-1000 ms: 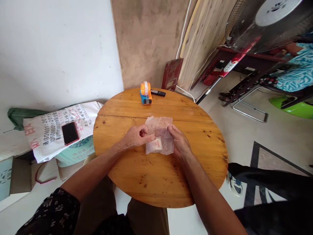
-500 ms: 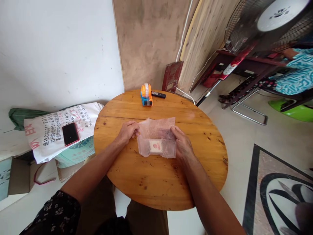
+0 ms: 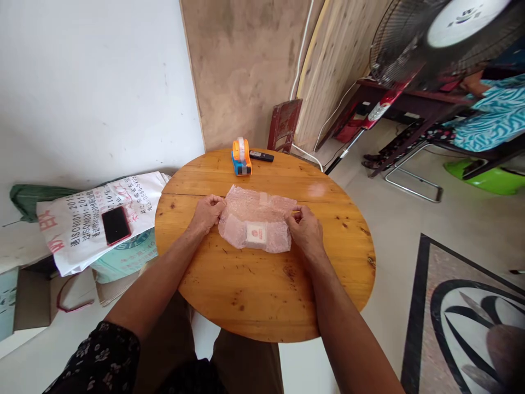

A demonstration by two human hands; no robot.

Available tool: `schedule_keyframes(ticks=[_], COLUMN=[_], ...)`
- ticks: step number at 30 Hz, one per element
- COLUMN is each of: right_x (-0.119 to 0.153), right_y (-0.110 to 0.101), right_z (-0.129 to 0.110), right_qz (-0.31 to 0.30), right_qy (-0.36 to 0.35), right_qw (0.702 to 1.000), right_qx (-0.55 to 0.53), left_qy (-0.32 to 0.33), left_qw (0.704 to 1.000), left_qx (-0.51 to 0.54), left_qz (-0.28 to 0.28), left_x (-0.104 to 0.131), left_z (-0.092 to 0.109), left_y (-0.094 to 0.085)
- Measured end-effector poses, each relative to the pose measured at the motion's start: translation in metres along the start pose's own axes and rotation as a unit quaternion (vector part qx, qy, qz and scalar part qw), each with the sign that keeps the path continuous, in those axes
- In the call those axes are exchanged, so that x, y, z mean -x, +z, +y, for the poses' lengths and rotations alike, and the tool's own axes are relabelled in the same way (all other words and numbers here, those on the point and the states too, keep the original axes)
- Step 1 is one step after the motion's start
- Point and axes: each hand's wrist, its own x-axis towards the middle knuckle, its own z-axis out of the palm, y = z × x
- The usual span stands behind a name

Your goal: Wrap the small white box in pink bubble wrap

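Left hand (image 3: 207, 213) and right hand (image 3: 305, 229) pinch opposite ends of bubble wrap (image 3: 248, 207) bearing 1 white box (image 3: 256, 234).

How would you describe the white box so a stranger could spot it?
On the round wooden table, look between the left hand and right hand for bubble wrap. The box lies near the middle of the wrap's closer edge. Its flat, white, red-printed top sets it apart from the crinkled pinkish wrap.

A red-edged phone (image 3: 116, 225) lies on a white printed sack (image 3: 84, 224) beside the white wall (image 3: 90, 71). Rightward, a standing fan (image 3: 449, 46) leans across the view; beyond it sits a person (image 3: 490, 120) in a blue-and-white top, a green tub (image 3: 506, 179) below.
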Motion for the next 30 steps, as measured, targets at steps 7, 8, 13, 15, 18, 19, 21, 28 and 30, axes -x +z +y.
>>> schedule_keyframes(ticks=[7, 8, 13, 15, 18, 19, 21, 28, 30], right_x=[0.019, 0.023, 0.038, 0.038, 0.036, 0.036, 0.037, 0.037, 0.032], right_y=[-0.011, -0.013, -0.02, -0.024, -0.038, -0.043, -0.051, -0.037, -0.027], right_z=[-0.028, -0.034, -0.049, -0.047, -0.043, -0.044, -0.049, -0.058, -0.049], right_qz=[0.02, -0.005, -0.149, -0.182, -0.307, -0.381, -0.518, -0.354, -0.291], right_qy=[-0.065, -0.074, -0.09, -0.087, -0.085, -0.085, -0.091, -0.187, -0.159], right_qw=[0.973, 0.965, 0.923, 0.903, 0.853, 0.827, 0.768, 0.877, 0.919], right_qx=[-0.22, -0.252, -0.342, -0.379, -0.413, -0.406, -0.366, -0.266, -0.214], left_qy=[0.196, 0.22, 0.237, 0.218, 0.214, 0.224, 0.257, 0.312, 0.27], left_qw=[0.977, 0.972, 0.969, 0.963, 0.95, 0.945, 0.934, 0.886, 0.893], left_qx=[0.023, 0.017, -0.047, -0.104, -0.167, -0.174, -0.183, -0.299, -0.316], left_qz=[0.075, 0.076, -0.053, -0.121, -0.157, -0.161, -0.168, -0.166, -0.171], left_x=[0.011, 0.015, 0.025, 0.026, 0.025, 0.025, 0.024, 0.02, 0.02], left_z=[0.014, 0.016, 0.015, 0.011, 0.006, 0.005, 0.005, 0.001, -0.002], left_y=[-0.005, -0.005, -0.011, -0.013, -0.016, -0.016, -0.015, -0.011, -0.012])
